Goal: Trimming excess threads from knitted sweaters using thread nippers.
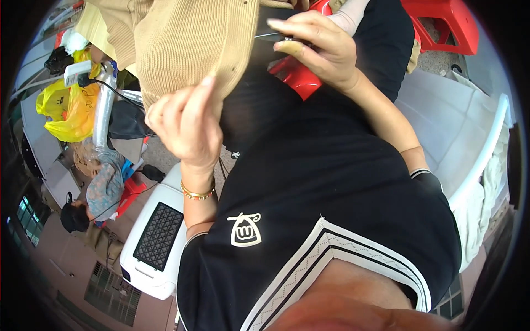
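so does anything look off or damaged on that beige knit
Nothing is clearly damaged. The beige knit hangs bunched, its edge pinched by the left hand. The right hand holds a dark tool whose kind I cannot tell. A few tiny dark specks near the knit's top could be holes or stitches.

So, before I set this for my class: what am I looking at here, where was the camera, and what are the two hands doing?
There is no machine: a person wears a wide fisheye camera on the head, looking down at their own body, so edges bend. The left hand pinches the edge of a beige ribbed knitted garment. The right hand has its grip on a dark slim tool, too hidden to name, above a glossy red plastic object. The black shirt with white trim fills the middle. Off left stand a white machine with a black grille and yellow plastic bags.
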A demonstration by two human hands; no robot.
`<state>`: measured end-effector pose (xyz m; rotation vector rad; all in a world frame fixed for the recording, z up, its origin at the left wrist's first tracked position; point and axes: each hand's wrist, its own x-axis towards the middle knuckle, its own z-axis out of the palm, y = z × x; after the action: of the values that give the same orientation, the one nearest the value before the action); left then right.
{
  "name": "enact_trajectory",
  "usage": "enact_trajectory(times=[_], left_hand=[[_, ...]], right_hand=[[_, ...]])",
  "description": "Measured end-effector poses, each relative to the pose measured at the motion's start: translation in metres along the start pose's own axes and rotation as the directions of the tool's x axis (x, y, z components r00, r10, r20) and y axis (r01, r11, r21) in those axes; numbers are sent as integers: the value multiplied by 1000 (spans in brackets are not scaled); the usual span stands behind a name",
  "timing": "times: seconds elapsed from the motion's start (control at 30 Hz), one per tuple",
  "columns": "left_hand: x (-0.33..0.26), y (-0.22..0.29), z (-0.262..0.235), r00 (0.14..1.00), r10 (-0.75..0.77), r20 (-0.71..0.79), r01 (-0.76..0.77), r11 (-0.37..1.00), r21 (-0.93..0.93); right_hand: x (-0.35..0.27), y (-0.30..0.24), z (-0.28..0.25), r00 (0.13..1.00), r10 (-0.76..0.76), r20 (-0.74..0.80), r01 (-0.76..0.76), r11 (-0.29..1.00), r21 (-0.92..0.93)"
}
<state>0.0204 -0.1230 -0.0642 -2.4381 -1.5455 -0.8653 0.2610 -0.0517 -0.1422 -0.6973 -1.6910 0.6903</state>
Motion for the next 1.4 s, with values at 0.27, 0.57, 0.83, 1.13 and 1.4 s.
enact_trajectory(times=[0.27, 0.57, 0.83, 1.13, 1.4], left_hand=[[-31, -30, -46, 961, -274, 43, 277, 949, -147], [-54, -41, -33, 922, -380, 70, 385, 918, -98], [-51, -41, -21, 924, -376, 64, 382, 914, -140], [-55, -46, -18, 917, -392, 78, 399, 900, -177], [-23, -47, -16, 936, -333, -119, 292, 917, -270]], right_hand=[[25, -25, -8, 998, 69, 13, -69, 997, 22], [54, -31, 16, 987, -35, 156, 31, 999, 28], [67, -53, 22, 982, -69, 174, 89, 990, -110], [68, -53, 29, 984, -83, 155, 111, 978, -179], [52, -21, 26, 998, -62, 24, 62, 998, -13]])
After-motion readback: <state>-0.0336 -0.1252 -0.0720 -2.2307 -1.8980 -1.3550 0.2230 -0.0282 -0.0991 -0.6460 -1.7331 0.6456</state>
